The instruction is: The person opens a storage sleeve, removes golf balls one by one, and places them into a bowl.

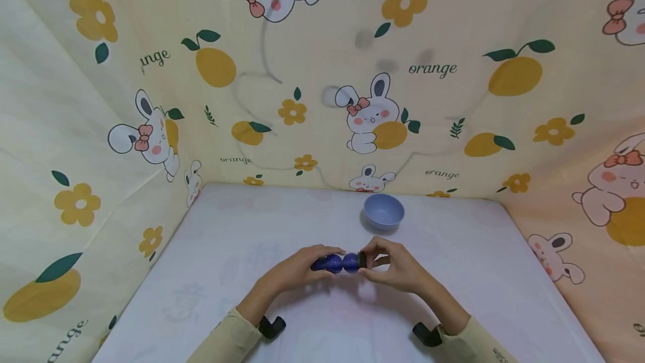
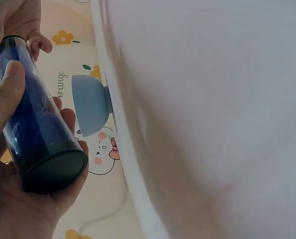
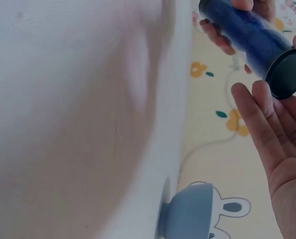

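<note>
Left grip (image 1: 301, 268) curled round blue hourglass (image 1: 332, 264), right grip (image 1: 398, 266) pinching its dark cap (image 3: 288, 74) | held between them, above desk (image 1: 227, 228) | looks light, rigid, slick, breakable; I'd hold it by the caps | blue bowl (image 2: 89, 104) beyond both grips

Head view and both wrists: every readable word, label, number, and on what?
"orange": backdrop, three times in the head view, once in the left wrist view
"ange": backdrop, head view lower left, cut off
"nge": backdrop, head view upper left, start distorted
Right sleeve: lettering too small to read
White tabletop: faint marks, unreadable
Blue tube: no text visible
</note>
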The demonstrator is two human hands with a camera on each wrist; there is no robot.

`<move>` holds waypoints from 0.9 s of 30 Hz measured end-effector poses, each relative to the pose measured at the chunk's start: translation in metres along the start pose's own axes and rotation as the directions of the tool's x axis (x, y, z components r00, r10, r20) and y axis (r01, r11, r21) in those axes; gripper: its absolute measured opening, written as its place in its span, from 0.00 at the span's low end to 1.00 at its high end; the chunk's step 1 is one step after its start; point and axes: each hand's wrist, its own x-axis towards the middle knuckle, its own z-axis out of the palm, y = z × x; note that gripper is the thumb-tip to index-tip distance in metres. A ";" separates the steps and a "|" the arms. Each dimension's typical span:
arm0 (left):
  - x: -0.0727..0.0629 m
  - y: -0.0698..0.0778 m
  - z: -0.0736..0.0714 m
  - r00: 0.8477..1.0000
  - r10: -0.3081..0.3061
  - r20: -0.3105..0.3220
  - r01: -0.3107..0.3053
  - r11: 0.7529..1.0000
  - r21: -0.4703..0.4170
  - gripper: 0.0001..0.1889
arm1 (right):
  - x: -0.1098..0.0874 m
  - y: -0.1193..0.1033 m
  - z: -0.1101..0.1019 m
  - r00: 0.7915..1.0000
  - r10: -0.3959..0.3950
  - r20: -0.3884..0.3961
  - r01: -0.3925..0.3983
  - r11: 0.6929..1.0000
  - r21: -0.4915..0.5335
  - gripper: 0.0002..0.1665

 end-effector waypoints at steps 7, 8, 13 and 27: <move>0.000 0.002 0.000 1.000 -0.004 0.012 0.004 1.000 -0.015 0.32 | -0.001 0.007 -0.001 0.999 -0.049 -0.008 0.050 0.998 0.049 0.20; 0.000 0.002 0.000 1.000 -0.005 0.012 0.005 1.000 -0.016 0.32 | -0.001 0.008 0.000 0.999 -0.052 -0.009 0.052 0.997 0.050 0.20; 0.000 0.000 0.000 1.000 0.000 -0.003 0.000 1.000 -0.006 0.31 | 0.001 0.008 0.001 0.999 -0.048 -0.002 0.048 0.998 0.039 0.20; -0.001 0.003 -0.002 1.000 0.004 -0.006 -0.004 1.000 -0.030 0.31 | 0.001 0.003 -0.006 0.993 -0.116 0.009 0.115 0.993 0.029 0.20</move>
